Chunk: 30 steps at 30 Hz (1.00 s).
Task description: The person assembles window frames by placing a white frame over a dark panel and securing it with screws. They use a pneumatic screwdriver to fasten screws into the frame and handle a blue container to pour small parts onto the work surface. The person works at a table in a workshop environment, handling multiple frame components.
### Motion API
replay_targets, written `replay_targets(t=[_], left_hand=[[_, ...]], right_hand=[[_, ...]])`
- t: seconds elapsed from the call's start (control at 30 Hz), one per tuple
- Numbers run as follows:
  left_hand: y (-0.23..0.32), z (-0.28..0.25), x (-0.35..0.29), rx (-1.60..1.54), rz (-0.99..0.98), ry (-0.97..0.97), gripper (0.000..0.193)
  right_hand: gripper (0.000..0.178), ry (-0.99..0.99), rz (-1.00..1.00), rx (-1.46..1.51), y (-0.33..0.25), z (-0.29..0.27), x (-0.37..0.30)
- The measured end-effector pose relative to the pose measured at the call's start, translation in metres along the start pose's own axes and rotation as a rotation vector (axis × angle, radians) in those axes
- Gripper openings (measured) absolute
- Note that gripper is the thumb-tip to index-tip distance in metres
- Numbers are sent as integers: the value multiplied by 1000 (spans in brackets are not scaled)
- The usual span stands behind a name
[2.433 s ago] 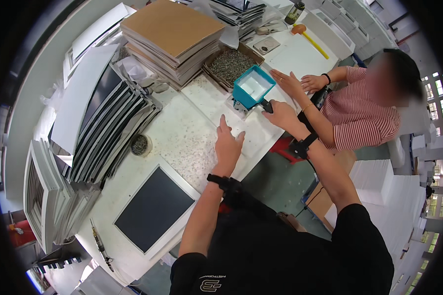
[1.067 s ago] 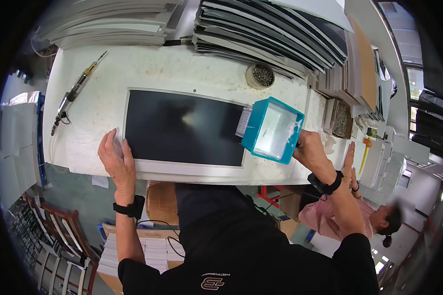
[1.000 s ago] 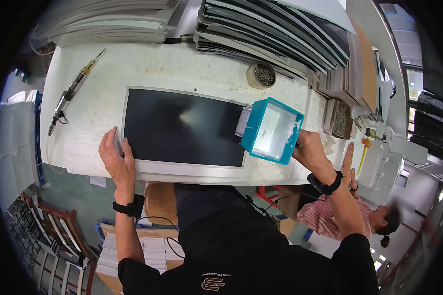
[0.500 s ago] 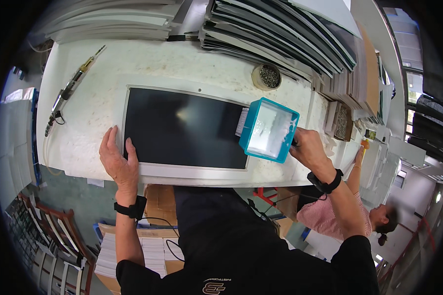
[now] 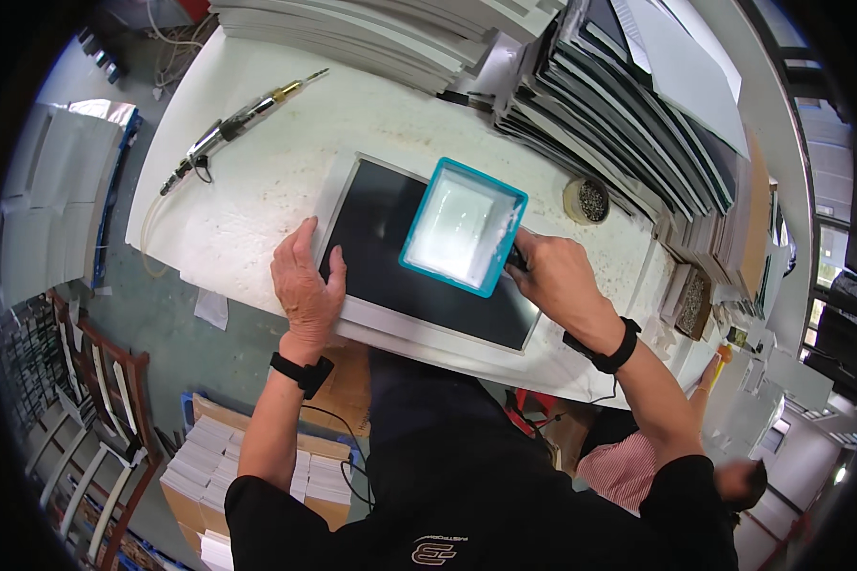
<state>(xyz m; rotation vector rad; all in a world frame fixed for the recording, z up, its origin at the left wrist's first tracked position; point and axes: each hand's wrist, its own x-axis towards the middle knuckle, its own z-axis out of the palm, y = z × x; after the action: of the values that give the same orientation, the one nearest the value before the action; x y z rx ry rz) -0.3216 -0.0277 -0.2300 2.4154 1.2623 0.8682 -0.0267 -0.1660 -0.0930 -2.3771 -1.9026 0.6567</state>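
Observation:
A dark flat rectangular panel point(image 5: 381, 238) with a pale border lies on the white table. My left hand point(image 5: 307, 284) rests at its left edge, fingers and thumb stretched out and touching the panel. My right hand point(image 5: 560, 281) is closed around the dark handle point(image 5: 516, 257) of a teal open-topped box point(image 5: 464, 226). The box has a white inside and covers the middle of the panel; whether its underside touches the panel is hidden.
A screwdriver-like power tool point(image 5: 243, 124) lies at the far left. Stacks of dark and white boards point(image 5: 619, 114) stand at the back. A round tub of small metal pieces point(image 5: 588, 202) and a small box of similar pieces point(image 5: 693, 303) are on the right. A co-worker point(image 5: 624, 471) is at lower right.
My right hand has moved the teal box leftward across the panel, from its right end to its middle. The whole view has turned and shifted; my left hand stays at the left edge.

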Motion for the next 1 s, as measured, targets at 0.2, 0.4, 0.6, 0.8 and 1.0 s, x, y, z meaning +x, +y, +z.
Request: replay_targets(t=[0.2,0.4,0.6,0.8,1.0], left_hand=[[0,-2,-1,-13,0,26,64],[2,-2,0,-5,5,31,64],[-1,-1,-6,33,0,58,59],[-3,3,-7,48,8,76,58],[-3,3,-10,29,-18,73,57]], right_hand=[[25,115,-101,59,-49,12,65],[28,206,-62,181,-43,-14,59],[20,109,114,158,19,-40,-60],[19,-2,241,129,43,-11,-167],[21,-45,244,46,40,8,-183]])
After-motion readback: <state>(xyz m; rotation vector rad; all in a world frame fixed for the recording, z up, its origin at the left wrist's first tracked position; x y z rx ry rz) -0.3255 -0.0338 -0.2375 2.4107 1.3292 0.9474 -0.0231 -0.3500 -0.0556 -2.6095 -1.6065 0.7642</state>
